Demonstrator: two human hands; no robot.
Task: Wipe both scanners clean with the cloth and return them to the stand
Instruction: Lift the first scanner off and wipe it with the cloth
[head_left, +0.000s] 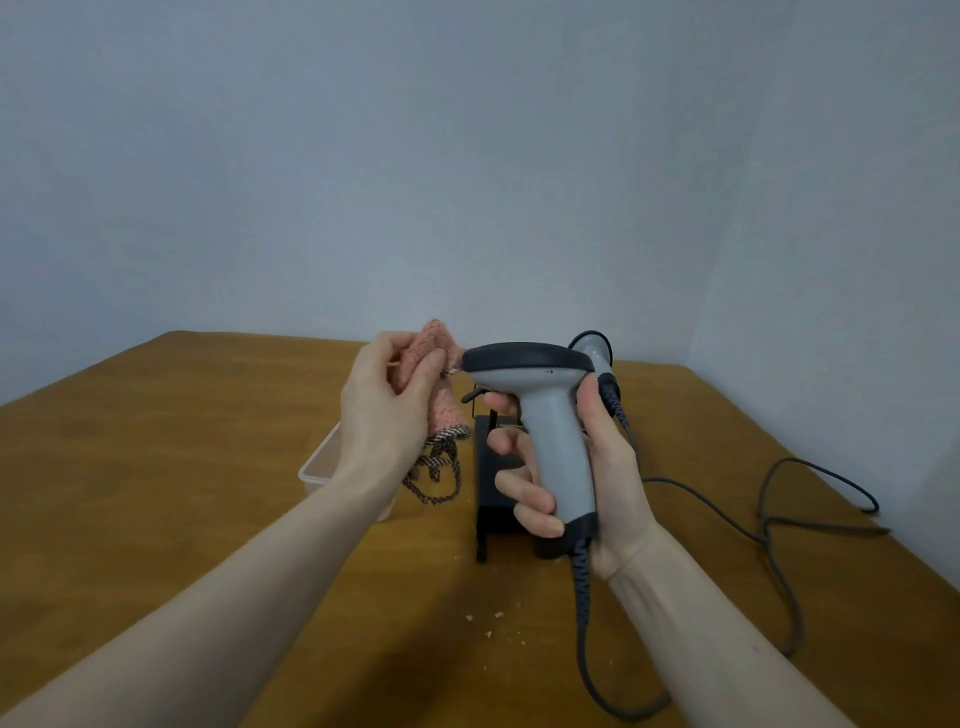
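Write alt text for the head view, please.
The right hand grips a grey scanner by its handle while the left hand holds a pink cloth at its front end. Behind them on the wooden table are a black stand, a second scanner and a clear tub.

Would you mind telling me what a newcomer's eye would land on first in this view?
First, the grey handheld barcode scanner with a black head, held upright mid-frame by the right hand gripping its handle. Just left of its head, the left hand holds a bunched pink knitted cloth. Behind them, a second grey scanner peeks out above the black stand on the brown wooden table.
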